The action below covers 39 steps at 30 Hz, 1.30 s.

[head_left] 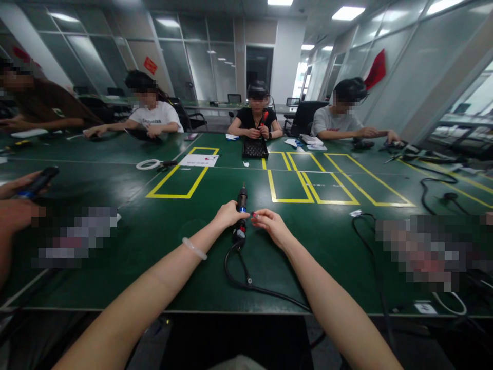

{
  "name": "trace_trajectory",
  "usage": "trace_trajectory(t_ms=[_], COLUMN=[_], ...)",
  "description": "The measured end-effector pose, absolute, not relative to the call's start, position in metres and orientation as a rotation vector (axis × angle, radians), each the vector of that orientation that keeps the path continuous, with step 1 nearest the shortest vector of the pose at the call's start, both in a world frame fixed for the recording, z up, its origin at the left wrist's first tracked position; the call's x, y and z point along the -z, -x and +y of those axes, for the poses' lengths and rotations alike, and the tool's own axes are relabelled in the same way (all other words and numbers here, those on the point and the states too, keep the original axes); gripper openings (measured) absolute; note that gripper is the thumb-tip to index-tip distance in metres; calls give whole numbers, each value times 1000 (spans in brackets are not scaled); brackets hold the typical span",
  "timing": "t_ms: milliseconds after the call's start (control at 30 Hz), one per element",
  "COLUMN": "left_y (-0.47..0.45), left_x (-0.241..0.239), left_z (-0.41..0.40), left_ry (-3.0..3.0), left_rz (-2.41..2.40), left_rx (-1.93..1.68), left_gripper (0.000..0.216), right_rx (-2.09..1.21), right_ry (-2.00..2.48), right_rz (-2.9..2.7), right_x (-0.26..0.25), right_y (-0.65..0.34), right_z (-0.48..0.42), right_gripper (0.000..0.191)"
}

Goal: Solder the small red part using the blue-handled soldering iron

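Note:
My left hand (230, 214) is wrapped round a black corded electric screwdriver (242, 201) that stands upright on the green table (154, 231), its tip pointing up. My right hand (269, 222) is just to the right of the tool, fingers pinched on a small reddish thing that I cannot make out. The tool's black cable (246, 280) loops down toward the table's near edge. A pale bangle sits on my left wrist.
Yellow tape rectangles (181, 174) mark the table's middle. A black tray (254, 148), a white tape roll (147, 164) and papers lie farther back. Several other people sit round the table. Another person's hand (19, 187) holds a dark tool at left. More cables (435, 190) lie at right.

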<state>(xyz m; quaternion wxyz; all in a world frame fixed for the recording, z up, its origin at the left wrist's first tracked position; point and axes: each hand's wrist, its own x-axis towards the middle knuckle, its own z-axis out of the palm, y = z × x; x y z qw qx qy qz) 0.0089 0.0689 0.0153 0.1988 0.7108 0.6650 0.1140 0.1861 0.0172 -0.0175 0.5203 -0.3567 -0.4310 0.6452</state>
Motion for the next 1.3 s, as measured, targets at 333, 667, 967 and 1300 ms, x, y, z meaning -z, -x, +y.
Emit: trace_trajectory(t_ms=[333,667,967,1300], left_y=[-56,-92,-60,-69], left_x=[-32,-29,-3,-7], left_z=[61,56,62,72], left_ry=[-2263,-2310,-2195,-1870], left_rz=[1865,1361,1487,1645], left_rx=[-277,-497,-671,-405], left_gripper=[56,41,64,84], right_rx=[-1404,-1289,-1316,-1320], right_ry=[808,819,932,927], right_rz=[-802,-632,-805,-761], right_x=[19,20,19,25], right_y=[-197,-216,-210,-214], right_z=[31,41,34,38], right_gripper=[29,31,28,28])
